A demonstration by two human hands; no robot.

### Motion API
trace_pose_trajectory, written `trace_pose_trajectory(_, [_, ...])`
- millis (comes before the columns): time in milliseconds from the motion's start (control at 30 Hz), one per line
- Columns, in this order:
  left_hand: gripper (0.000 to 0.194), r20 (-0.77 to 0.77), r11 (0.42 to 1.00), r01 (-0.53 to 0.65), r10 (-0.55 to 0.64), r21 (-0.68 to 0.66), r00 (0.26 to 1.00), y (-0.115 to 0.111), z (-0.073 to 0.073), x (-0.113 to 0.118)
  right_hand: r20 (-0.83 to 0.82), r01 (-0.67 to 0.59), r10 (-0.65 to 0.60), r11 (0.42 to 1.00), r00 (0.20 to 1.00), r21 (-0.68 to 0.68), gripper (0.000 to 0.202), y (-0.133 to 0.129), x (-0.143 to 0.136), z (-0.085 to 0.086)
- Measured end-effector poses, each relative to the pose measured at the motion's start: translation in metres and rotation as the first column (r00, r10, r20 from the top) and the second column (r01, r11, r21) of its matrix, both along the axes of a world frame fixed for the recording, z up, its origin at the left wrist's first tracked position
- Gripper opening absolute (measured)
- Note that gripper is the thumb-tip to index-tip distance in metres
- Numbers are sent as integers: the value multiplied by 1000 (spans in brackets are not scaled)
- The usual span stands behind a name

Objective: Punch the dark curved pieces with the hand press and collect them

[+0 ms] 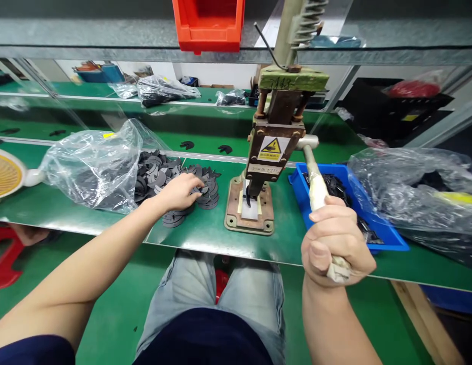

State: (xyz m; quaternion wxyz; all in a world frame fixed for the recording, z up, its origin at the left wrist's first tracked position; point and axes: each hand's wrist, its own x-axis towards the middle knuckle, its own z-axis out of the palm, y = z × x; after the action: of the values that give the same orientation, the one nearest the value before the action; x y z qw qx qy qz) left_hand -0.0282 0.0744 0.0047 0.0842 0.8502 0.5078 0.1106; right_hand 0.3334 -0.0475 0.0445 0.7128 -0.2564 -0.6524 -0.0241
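My right hand [336, 241] is wrapped around the cloth-wound lever [315, 185] of a hand press [276, 132]. Under the press's ram, a small black part [248, 199] lies on the pale plate of the base [232, 205]. To the left, my left hand [182, 191] rests on a heap of flat dark crescent-shaped pieces [154, 170], thumb and fingers apart. No piece shows in its grasp. Some of the crescents lie in overlapping rows beneath and beside this hand.
A clear plastic bag [95, 165] of dark pieces lies open at the left, near a small fan [7, 175]. Right of the press sit a blue tray [388, 238] of black parts and another plastic bag [422, 182]. An orange bin [209, 38] hangs overhead.
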Motion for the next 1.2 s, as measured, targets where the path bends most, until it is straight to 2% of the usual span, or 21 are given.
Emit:
trace_pose_trajectory(100, [48, -201, 998, 59, -51, 34, 978, -8, -22, -13, 0, -2, 2, 1000, 1000, 12, 32, 1, 0, -1])
trace_pose_trajectory(167, [55, -264, 997, 68, -59, 24, 963, -8, -28, -11, 4, -2, 2, 1000, 1000, 10, 33, 1, 1, 0])
trace_pose_trajectory(300, [53, -324, 995, 104, -101, -7, 941, 1, -25, -1, 15, -7, 7, 1000, 1000, 6, 33, 1, 2, 2])
trace_pose_trajectory(500, [34, -345, 976, 216, -206, -12, 915, 13, -19, 4, -2, 11, -11, 1000, 1000, 7, 35, 1, 0, 1])
trace_pose_trajectory(600, [29, -296, 974, 224, -220, -21, 929, 18, -19, 5, 9, 24, -24, 1000, 1000, -2, 35, 0, 0, 1])
trace_pose_trajectory(733, [15, -211, 973, 212, -228, -96, 950, 24, -17, 8, 18, 24, -23, 1000, 1000, -8, 34, -1, 1, 1])
trace_pose_trajectory(833, [7, -50, 971, 189, -198, -144, 979, 20, -17, 12, 21, 9, -9, 1000, 1000, -21, 32, -1, 2, 1])
trace_pose_trajectory(1000, [21, 249, 948, 72, 9, -310, 968, 4, -24, 21, 10, 1, -1, 1000, 1000, 6, 31, 0, -1, 1])
trace_pose_trajectory(1133, [25, 407, 938, 153, -15, -310, 913, -8, -30, 31, 15, -3, 3, 1000, 1000, 18, 29, 1, -1, 2])
trace_pose_trajectory(1200, [24, 444, 916, 178, 1, -360, 896, -13, -29, 37, 21, -2, 2, 1000, 1000, 20, 29, 1, -1, 3])
